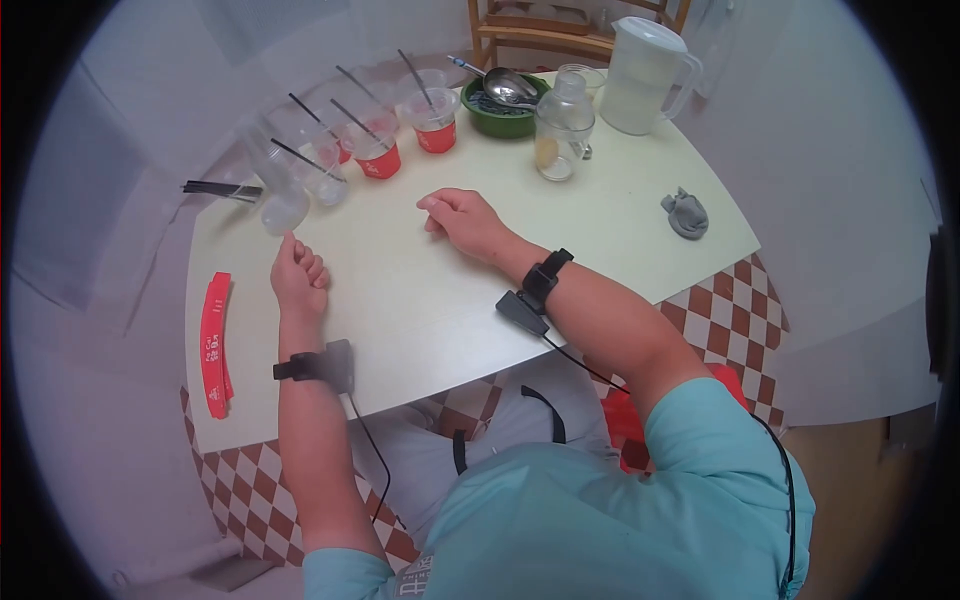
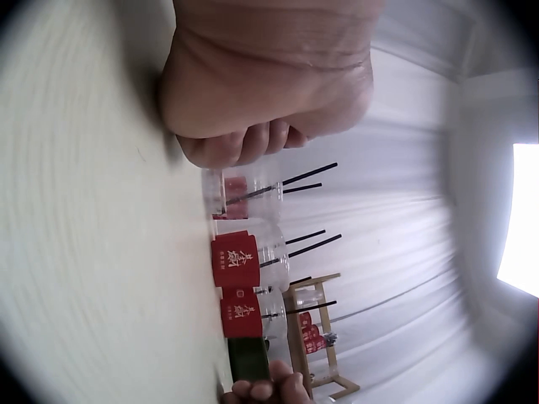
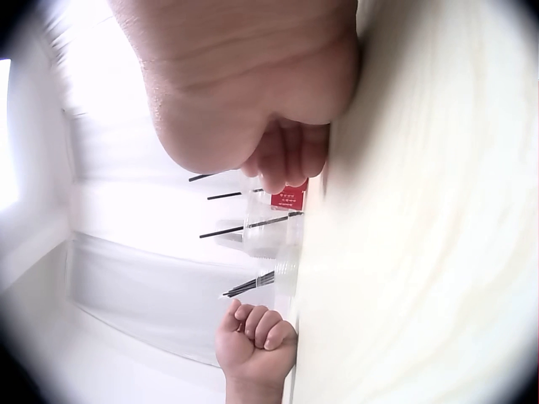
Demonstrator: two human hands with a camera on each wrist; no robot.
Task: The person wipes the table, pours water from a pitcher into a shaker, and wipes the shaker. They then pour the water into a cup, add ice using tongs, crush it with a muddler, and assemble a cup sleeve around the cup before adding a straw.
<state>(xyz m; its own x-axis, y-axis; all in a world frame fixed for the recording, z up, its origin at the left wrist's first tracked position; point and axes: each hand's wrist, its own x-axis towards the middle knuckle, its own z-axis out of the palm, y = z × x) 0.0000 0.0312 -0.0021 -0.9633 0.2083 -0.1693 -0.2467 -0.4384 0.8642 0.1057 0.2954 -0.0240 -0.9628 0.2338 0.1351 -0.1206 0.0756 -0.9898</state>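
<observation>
My left hand (image 1: 299, 275) rests on the pale table with loosely curled fingers and holds nothing. Just beyond its fingertips lies a stack of clear plastic cups (image 1: 285, 207). Toward the table's middle, my right hand (image 1: 468, 222) lies on its side, fingers bent and nothing in them. Clear cups with red sleeves (image 1: 376, 163) and black straws stand in a row past both hands; the right wrist view shows part of one red sleeve (image 3: 289, 199) under the fingers. Flat red paper sleeves (image 1: 215, 345) lie left of my left forearm.
A bundle of black straws (image 1: 222, 190) lies at the left edge. At the back are a green bowl (image 1: 496, 122) with a metal ladle (image 1: 510, 88), a glass jar (image 1: 563, 135) and a lidded pitcher (image 1: 638, 80). A crumpled grey cloth (image 1: 687, 214) sits at right.
</observation>
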